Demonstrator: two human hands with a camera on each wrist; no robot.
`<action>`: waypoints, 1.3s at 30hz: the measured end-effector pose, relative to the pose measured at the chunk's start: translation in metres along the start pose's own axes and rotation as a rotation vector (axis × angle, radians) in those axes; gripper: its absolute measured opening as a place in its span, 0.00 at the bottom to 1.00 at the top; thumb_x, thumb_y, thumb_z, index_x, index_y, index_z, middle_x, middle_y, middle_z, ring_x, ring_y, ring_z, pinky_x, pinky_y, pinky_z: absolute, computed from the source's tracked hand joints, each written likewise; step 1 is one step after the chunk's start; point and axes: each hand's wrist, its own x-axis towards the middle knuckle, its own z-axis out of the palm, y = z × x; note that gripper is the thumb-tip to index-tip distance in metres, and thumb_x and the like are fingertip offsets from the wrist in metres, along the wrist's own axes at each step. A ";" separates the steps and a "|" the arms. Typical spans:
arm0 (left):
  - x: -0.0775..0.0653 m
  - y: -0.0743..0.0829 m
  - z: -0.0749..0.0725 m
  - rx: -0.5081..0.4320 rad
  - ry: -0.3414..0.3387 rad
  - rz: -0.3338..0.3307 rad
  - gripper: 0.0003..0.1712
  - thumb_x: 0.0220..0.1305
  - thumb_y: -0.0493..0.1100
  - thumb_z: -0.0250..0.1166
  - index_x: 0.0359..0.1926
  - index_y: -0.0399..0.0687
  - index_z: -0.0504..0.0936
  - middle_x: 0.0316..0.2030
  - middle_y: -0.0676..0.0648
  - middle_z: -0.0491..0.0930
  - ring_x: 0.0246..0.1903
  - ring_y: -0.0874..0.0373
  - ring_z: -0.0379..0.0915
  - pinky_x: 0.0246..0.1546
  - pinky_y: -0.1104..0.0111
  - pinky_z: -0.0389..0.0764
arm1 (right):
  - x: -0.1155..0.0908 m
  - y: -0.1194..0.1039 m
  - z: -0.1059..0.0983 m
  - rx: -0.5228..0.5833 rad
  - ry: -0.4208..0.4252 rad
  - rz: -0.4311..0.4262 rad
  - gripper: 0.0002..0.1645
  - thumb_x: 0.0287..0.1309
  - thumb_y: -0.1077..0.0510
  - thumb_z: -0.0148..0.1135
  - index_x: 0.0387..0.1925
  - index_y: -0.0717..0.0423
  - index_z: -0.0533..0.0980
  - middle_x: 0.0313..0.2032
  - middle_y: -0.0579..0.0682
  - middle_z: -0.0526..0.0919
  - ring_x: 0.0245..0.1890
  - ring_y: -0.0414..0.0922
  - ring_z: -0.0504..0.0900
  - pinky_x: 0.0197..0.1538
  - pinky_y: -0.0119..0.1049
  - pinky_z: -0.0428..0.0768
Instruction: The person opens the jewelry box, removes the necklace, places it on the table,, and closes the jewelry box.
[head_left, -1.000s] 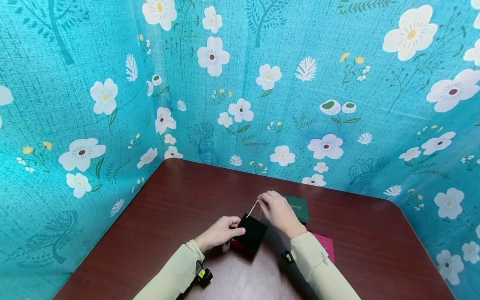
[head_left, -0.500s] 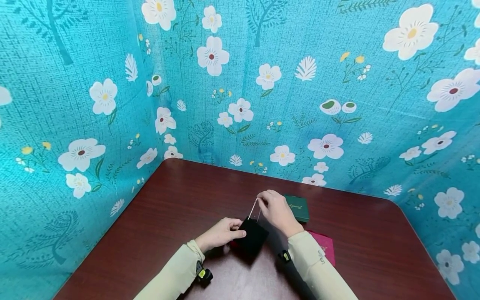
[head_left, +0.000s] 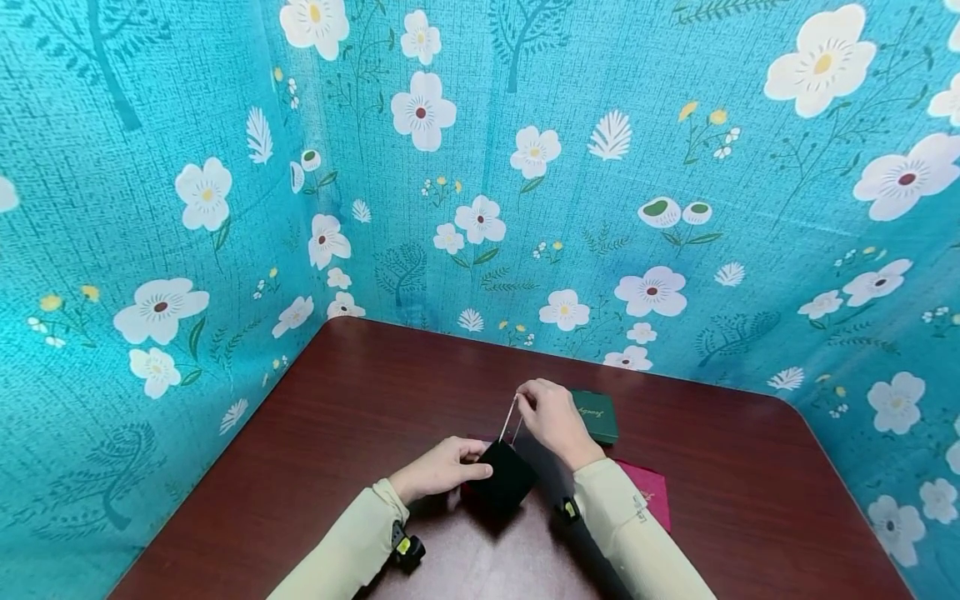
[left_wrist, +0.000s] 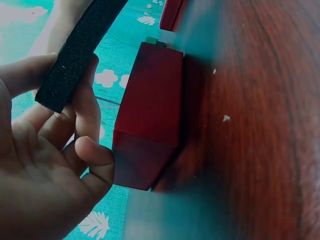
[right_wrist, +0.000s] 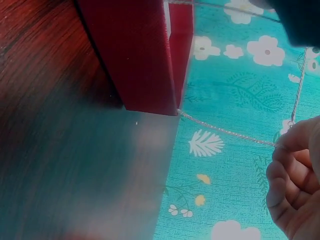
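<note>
Bearing gold script that seems to read "Jewelry", a green box lies just past the right hand; writing on a pink box beside the right forearm is too small to read. A red box stands on the table beneath the hands. Between them, the left hand pinches a tilted black pad, while the right fingertips pinch a chain, its strands stretching lengthwise up from the pad's far edge.

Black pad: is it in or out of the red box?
Out: in the left wrist view, the left hand pinches the black pad, with a gap between it and the red box.
</note>
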 end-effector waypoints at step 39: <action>0.002 -0.018 -0.001 0.042 0.067 -0.052 0.06 0.63 0.41 0.62 0.32 0.46 0.74 0.25 0.57 0.75 0.22 0.66 0.68 0.27 0.72 0.70 | -0.001 0.019 -0.013 -0.025 0.064 0.076 0.04 0.57 0.63 0.61 0.31 0.56 0.82 0.24 0.45 0.77 0.20 0.37 0.71 0.25 0.33 0.72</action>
